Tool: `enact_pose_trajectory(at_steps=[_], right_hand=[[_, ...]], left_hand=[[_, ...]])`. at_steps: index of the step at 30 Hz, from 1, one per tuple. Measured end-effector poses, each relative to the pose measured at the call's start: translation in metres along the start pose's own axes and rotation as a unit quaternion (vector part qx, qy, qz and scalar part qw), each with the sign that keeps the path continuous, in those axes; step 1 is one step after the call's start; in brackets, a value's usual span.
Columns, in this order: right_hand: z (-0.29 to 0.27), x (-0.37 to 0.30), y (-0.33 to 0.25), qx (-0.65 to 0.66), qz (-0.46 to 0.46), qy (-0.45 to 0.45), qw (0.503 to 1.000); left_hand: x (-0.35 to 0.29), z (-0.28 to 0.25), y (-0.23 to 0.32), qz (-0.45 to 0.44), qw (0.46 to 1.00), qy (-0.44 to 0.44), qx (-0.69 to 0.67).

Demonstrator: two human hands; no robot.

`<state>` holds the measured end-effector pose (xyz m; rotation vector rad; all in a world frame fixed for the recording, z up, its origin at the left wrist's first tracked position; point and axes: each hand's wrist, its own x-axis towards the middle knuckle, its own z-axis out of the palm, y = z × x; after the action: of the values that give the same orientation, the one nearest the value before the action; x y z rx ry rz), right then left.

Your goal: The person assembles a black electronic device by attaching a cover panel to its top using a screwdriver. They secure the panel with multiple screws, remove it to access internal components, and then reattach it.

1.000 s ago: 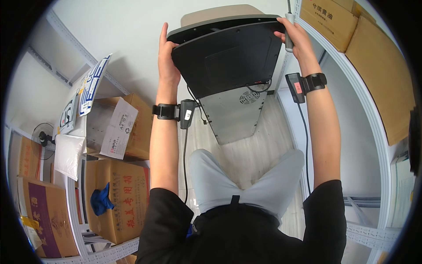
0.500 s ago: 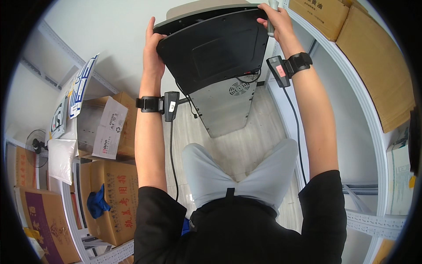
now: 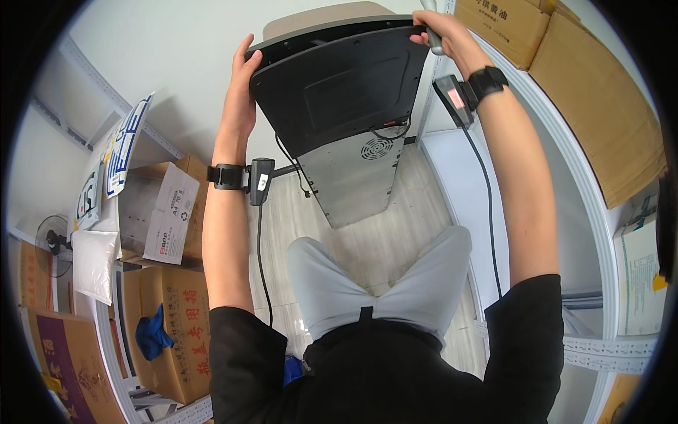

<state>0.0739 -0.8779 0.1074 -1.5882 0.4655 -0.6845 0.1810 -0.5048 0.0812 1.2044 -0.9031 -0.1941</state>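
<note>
A tall machine stands in front of me, with a black back panel point(image 3: 339, 88) above a grey metal cabinet point(image 3: 353, 184) that has a round vent. Between the panel and the curved black rim point(image 3: 318, 34) above it runs a gap. At the upper left corner my left hand point(image 3: 241, 81) grips the panel's edge, index finger stretched up and thumb on the near side. My right hand point(image 3: 448, 37) closes over the upper right corner. It also holds a tool with a grey handle point(image 3: 433, 44), whose kind I cannot make out. Cables hang beneath the panel.
Shelves point(image 3: 604, 311) hold cardboard boxes point(image 3: 600, 120) close on my right. To the left are an open carton point(image 3: 152, 205), a white packet point(image 3: 95, 261), a box with a blue cloth point(image 3: 154, 336) and a small fan point(image 3: 55, 237). A white wall point(image 3: 183, 63) lies behind the machine.
The machine sits slightly lower in view. My left thumb has shifted up at the panel's corner, and the grey handle in my right hand has tilted. Both hands remain on the machine.
</note>
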Motion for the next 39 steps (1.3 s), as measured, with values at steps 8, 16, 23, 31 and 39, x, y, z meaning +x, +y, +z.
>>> enact_pose_trajectory(at_steps=[8,16,23,31,39], right_hand=[[0.029,-0.023,-0.018,0.046,0.086,0.027,0.995],[0.027,-0.028,-0.013,0.115,0.034,-0.011,0.993],[-0.014,-0.097,0.036,0.095,-0.094,0.054,0.99],[-0.033,-0.16,0.12,0.1,-0.009,0.061,0.993],[-0.001,-0.137,0.15,0.092,-0.009,0.067,0.993]], left_hand=[[-0.003,0.009,0.002,0.042,0.99,0.085,0.105],[0.012,-0.015,-0.019,0.184,0.924,0.082,0.324],[0.038,-0.043,-0.011,0.204,0.87,0.018,0.449],[0.043,-0.033,-0.019,0.149,0.917,0.039,0.368],[0.039,-0.032,-0.022,0.135,0.939,0.039,0.315]])
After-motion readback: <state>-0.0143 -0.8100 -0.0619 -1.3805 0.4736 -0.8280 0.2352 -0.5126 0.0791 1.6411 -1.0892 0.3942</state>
